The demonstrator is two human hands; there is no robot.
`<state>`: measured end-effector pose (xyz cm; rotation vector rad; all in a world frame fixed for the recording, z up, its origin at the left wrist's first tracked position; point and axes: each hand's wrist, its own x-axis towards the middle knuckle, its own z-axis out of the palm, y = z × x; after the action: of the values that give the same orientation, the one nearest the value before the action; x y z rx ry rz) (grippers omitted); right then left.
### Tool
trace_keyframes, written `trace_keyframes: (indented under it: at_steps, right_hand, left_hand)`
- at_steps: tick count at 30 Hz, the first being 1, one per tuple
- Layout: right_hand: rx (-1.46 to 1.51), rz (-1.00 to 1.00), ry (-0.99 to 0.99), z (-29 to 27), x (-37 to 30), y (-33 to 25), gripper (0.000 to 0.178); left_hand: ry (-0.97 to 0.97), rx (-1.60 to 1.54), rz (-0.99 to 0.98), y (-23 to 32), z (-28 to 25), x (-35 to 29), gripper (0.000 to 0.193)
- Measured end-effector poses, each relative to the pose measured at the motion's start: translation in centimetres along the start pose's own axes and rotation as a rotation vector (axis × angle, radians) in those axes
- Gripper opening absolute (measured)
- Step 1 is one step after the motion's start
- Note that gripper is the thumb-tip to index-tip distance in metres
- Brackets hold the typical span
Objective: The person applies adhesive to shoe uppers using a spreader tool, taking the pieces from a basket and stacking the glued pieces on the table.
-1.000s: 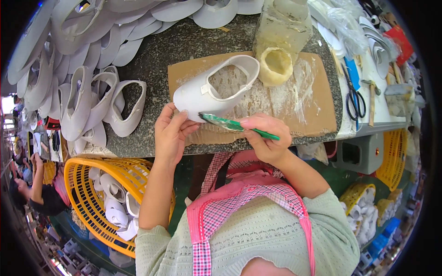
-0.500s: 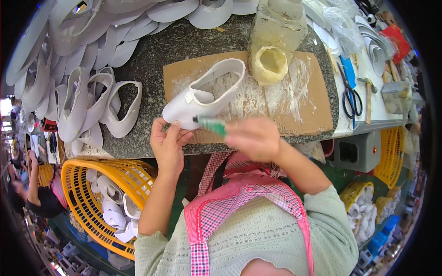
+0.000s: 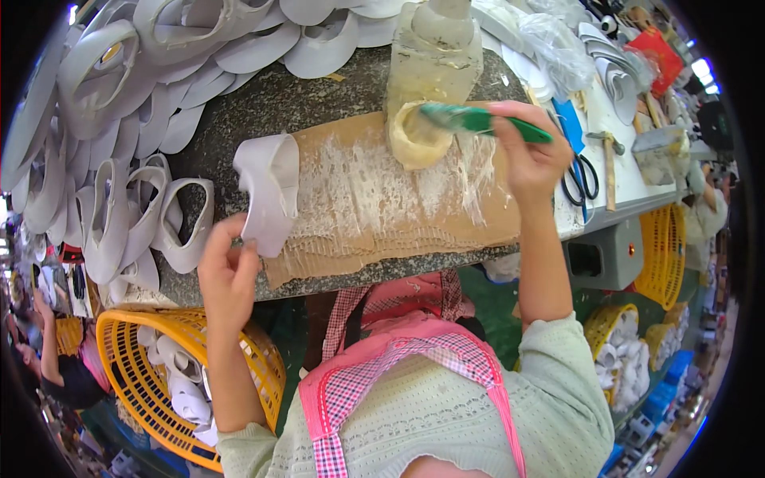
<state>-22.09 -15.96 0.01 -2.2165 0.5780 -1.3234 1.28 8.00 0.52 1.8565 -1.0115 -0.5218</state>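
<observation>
My left hand (image 3: pixel 229 267) pinches one end of a white shoe upper (image 3: pixel 275 215), which stands tilted over the left edge of the cardboard sheet (image 3: pixel 343 203). In my right hand (image 3: pixel 532 155) is a green-handled brush (image 3: pixel 486 121), my fingers closed around the handle. Its bristle end, somewhat blurred, is at the mouth of a cream-coloured, glue-crusted pot (image 3: pixel 414 159). That pot forms the front of a cloudy plastic container (image 3: pixel 434 68). White smears cover the cardboard between my hands.
Several finished-looking white uppers (image 3: pixel 187 259) stand left, before a big pile of white pieces (image 3: pixel 167 119). Black scissors (image 3: pixel 588 179) and a hammer (image 3: pixel 610 151) lie right. A yellow basket (image 3: pixel 119 319) of white shoes is below the table's left side. A person (image 3: pixel 72 374) works far left.
My right hand has moved up and right with the brush, from the upper to the pot. My left hand has shifted left with the upper and turned it.
</observation>
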Motion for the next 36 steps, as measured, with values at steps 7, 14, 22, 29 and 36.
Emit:
trace_keyframes:
  at_steps: [7,14,22,29,36]
  right_hand:
    - [0.414,0.329,0.118,-3.2,-3.6,1.8,0.01]
    - [0.563,0.357,0.016,1.0,-4.5,-1.9,0.01]
    - [0.263,-0.289,-0.207,12.3,-0.5,-3.2,0.022]
    - [0.183,-0.206,-0.487,14.4,-1.4,-3.6,0.017]
    - [0.243,0.211,0.036,3.2,-1.1,-3.4,0.015]
  left_hand:
    - [-0.334,-0.029,0.124,-1.7,-1.5,5.8,0.017]
    - [-0.142,-0.512,0.051,-1.0,-1.2,5.4,0.02]
    - [0.052,-0.446,-0.117,-2.1,-3.2,6.5,0.033]
    - [-0.001,-0.316,-0.112,-2.6,-3.4,7.8,0.039]
    - [0.409,-0.116,0.418,2.7,-4.2,4.9,0.057]
